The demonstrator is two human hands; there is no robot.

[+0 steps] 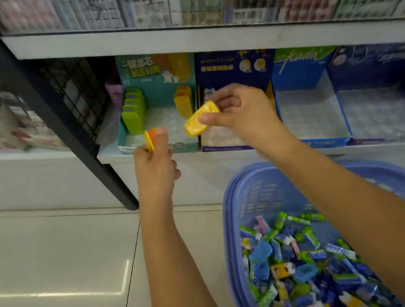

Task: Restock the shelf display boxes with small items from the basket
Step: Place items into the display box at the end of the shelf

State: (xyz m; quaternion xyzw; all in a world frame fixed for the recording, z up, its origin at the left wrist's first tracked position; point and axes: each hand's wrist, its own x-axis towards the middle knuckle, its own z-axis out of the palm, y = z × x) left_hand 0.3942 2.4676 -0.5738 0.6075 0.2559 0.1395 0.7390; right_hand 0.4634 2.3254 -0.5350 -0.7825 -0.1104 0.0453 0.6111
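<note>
My right hand [240, 114] pinches a yellow wrapped item [200, 122] in front of the teal display box [157, 80] on the lower shelf. My left hand [155, 164] grips a thin stack of orange and yellow items [150, 139] just before that box's front edge. Inside the teal box stand a row of green items [132, 111] on the left and some yellow ones [183, 100] on the right. The purple basket [236, 217] sits on the floor at lower right, holding several blue, green and yellow small items [303, 265].
A dark blue display box [232, 68], a light blue box [300, 70] and another dark blue box [379, 62] stand to the right on the shelf. A black shelf post [57, 124] slants down at left. Blurred packets fill the upper shelf [176, 34]. Pale floor tiles [55, 271] lie at left.
</note>
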